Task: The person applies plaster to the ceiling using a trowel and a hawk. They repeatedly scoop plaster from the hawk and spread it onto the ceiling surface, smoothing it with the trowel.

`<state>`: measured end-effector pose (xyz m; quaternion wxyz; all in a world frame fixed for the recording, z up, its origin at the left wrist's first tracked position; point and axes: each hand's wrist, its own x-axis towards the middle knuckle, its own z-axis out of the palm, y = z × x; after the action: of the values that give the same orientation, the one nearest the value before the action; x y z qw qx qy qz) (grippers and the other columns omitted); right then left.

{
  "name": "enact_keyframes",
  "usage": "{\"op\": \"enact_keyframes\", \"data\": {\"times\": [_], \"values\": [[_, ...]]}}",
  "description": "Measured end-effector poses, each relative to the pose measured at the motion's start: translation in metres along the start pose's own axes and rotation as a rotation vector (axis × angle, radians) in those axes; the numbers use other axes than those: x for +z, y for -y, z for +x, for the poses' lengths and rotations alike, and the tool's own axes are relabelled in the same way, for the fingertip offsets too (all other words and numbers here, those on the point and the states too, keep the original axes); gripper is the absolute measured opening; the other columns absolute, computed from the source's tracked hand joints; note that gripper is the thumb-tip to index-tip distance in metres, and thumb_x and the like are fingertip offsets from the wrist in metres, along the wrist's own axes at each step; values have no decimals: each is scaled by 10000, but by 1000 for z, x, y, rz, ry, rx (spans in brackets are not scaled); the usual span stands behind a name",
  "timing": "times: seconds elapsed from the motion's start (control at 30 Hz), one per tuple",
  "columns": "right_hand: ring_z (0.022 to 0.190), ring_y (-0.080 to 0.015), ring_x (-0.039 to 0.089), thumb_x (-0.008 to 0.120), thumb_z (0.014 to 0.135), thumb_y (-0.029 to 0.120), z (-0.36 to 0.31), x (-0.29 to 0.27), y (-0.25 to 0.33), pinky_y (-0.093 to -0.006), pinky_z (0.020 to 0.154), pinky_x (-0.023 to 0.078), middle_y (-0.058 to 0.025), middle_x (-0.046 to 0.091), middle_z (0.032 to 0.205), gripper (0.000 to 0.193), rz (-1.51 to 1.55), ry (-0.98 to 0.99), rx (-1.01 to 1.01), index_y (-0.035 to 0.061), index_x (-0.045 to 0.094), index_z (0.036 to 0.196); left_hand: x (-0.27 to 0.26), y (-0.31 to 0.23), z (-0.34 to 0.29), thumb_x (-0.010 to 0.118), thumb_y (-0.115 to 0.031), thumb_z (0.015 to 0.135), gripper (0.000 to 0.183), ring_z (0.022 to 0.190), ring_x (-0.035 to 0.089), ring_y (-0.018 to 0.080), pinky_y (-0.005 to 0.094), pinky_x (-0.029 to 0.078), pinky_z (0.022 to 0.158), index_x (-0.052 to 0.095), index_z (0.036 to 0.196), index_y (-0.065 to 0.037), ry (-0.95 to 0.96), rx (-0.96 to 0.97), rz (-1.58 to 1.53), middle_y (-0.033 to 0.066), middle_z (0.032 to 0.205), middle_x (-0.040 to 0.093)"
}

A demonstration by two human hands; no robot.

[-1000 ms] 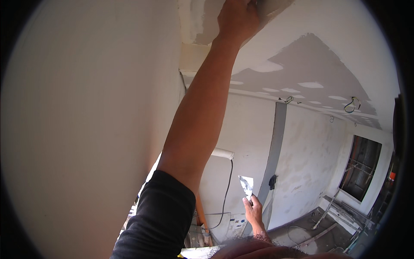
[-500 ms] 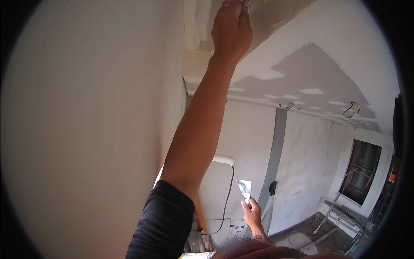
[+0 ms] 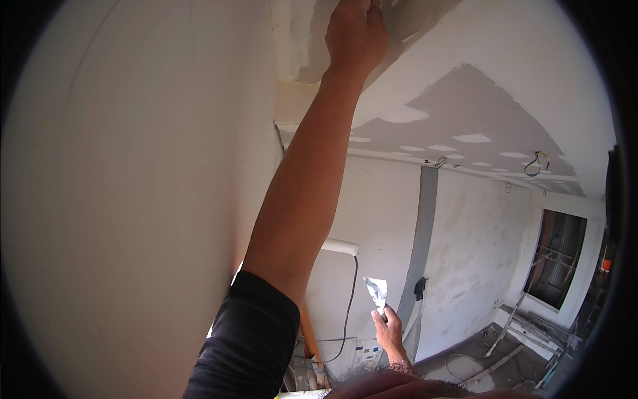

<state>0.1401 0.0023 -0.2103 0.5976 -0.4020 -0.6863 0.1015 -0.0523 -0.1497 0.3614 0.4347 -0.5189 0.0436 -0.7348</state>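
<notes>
My left arm, in a black sleeve, stretches up to the ceiling. At the top edge of the view, my left hand (image 3: 357, 41) is closed around a tool; only a grey bit shows beside the fingers and the rest is cut off. Around it the grey-brown compound on the ceiling (image 3: 316, 50) looks smeared. Lower down, my right hand (image 3: 389, 327) grips a putty knife (image 3: 376, 292) by its lower end. Its blade points upward and carries white and grey filler.
A pale wall (image 3: 126, 199) rises close on my left. Wires (image 3: 535, 163) hang from the patched ceiling. Across the room are a grey vertical strip (image 3: 426, 213), a white roller-like tube (image 3: 340, 247) with a black cord, a window opening (image 3: 555, 259), and boards and poles (image 3: 531, 329) near the floor.
My left hand has moved slightly up, with more of its fingers cut off by the top edge. The room has shifted a little left in view. My right hand holds nearly still.
</notes>
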Motion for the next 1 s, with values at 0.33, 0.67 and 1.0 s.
{"op": "enact_keyframes", "data": {"times": [0.33, 0.67, 1.0], "values": [[638, -107, 398, 675, 978, 204, 0, 3, 5, -314, 573, 372, -1, 449, 703, 236, 71, -81, -64, -16, 592, 949, -2, -10, -1, 467, -116, 1006, 346, 1141, 635, 446, 451, 488, 975, 630, 1270, 37, 157, -135, -88, 303, 1186, 669], [642, -110, 397, 678, 975, 187, -1, 2, 4, -318, 572, 372, -3, 448, 702, 221, 68, -55, -46, -17, 597, 953, -10, -29, -14, 443, -162, 1044, 414, 1196, 630, 429, 417, 473, 1028, 578, 1383, 34, 168, -150, -256, 303, 1258, 657], [642, -113, 397, 678, 976, 198, -2, 3, 2, -317, 573, 377, -1, 449, 707, 226, 77, -49, -60, -16, 606, 977, -36, -74, -45, 465, -148, 1043, 401, 1222, 625, 382, 408, 467, 1038, 588, 1393, 4, 187, -215, -251, 294, 1289, 644]]}}
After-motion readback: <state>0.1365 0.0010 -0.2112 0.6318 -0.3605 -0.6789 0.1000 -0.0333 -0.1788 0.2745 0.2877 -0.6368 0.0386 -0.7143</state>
